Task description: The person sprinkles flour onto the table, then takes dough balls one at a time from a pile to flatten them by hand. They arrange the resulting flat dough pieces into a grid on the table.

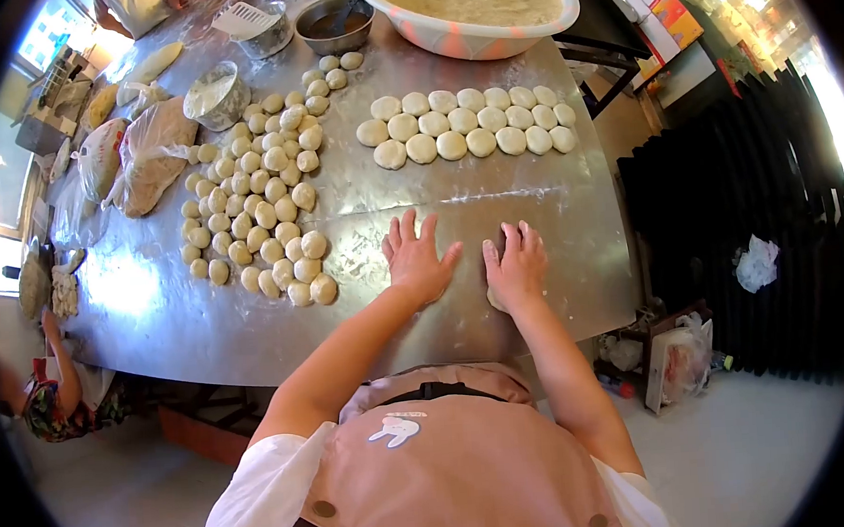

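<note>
My left hand rests palm down on the metal table, its fingers spread, with nothing seen in it. To its right, my right hand is over the table with its fingers together and slightly bent; a small pale edge shows under the palm, and what it is cannot be made out. Left of my left hand lies a loose pile of round dough balls. Beyond my hands, flattened dough rounds lie in three rows near the table's right side.
A large basin of dough stands at the far edge, beside a metal bowl. A tub of flour and bagged dough are at the left. Another person is at the lower left. Black slats stand at the right.
</note>
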{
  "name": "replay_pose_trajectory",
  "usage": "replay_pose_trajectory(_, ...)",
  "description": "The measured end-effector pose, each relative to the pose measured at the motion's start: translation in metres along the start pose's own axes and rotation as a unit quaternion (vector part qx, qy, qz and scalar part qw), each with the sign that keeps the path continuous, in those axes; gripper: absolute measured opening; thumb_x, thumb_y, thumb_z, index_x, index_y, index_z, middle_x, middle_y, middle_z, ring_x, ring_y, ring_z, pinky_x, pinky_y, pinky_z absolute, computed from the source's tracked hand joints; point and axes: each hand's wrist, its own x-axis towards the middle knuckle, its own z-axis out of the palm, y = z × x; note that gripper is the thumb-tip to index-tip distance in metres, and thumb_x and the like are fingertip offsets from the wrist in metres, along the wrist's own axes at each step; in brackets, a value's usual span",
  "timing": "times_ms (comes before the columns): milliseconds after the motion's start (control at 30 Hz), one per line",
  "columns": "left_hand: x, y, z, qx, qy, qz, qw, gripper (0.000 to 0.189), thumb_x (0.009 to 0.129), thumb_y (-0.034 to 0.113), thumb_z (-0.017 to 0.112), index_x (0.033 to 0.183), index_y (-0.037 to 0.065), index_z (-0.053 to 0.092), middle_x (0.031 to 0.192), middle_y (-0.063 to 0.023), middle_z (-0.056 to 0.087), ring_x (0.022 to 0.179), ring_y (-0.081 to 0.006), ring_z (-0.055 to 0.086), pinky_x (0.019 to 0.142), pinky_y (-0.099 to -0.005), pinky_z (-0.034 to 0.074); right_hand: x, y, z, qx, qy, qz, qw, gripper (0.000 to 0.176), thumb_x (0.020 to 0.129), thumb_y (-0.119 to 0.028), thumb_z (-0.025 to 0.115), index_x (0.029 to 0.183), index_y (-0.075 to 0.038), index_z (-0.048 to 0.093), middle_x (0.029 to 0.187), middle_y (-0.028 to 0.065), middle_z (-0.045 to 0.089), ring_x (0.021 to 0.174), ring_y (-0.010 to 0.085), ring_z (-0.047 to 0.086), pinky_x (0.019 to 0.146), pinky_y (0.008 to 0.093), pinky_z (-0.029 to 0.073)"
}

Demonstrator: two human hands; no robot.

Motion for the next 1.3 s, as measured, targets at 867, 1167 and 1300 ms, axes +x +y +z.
replay_pose_trajectory(867, -0.025, -0.025, -0.057, -0.017, -0.210, 0.180, 0.961, 0.040, 0.079, 0.002, 0.067, 0.119, 0.005, 0.064, 0.114, -0.0154, 0.060, 0.111, -0.0364, 0.057, 0.098, -0.0437, 0.047, -0.011, 0.001, -0.088, 0.065, -0.334, -0.104, 0.935, 0.033, 0.081, -0.002, 0.071, 0.113, -0.007, 0.065, 0.110, 0.0158, 0.061, 0.106, 0.0369, 0.060, 0.091, 0.0441, 0.051)
replay_pose_trajectory(1167, -0.048, -0.040, -0.036, -0.097, -0.032, 0.246, 0.964, 0.063, 0.073, 0.021, 0.084, 0.128, 0.007, 0.058, 0.120, -0.0173, 0.054, 0.114, -0.0369, 0.053, 0.098, -0.0423, 0.046, -0.042, 0.026, -0.084, 0.134, -0.132, -0.117, 0.975, 0.061, 0.069, -0.012, 0.087, 0.123, -0.010, 0.059, 0.134, 0.0153, 0.053, 0.123, 0.0361, 0.054, 0.101, 0.0433, 0.049)
replay_pose_trajectory(1300, -0.048, -0.033, -0.033, -0.041, -0.035, 0.096, 0.994, 0.090, 0.070, 0.030, 0.087, 0.143, 0.004, 0.042, 0.131, -0.0201, 0.048, 0.119, -0.0375, 0.052, 0.100, -0.0426, 0.046, -0.038, 0.032, -0.066, 0.115, -0.114, -0.004, 0.987, 0.090, 0.064, -0.024, 0.092, 0.140, -0.010, 0.047, 0.148, 0.0152, 0.040, 0.134, 0.0364, 0.044, 0.108, 0.0447, 0.043)
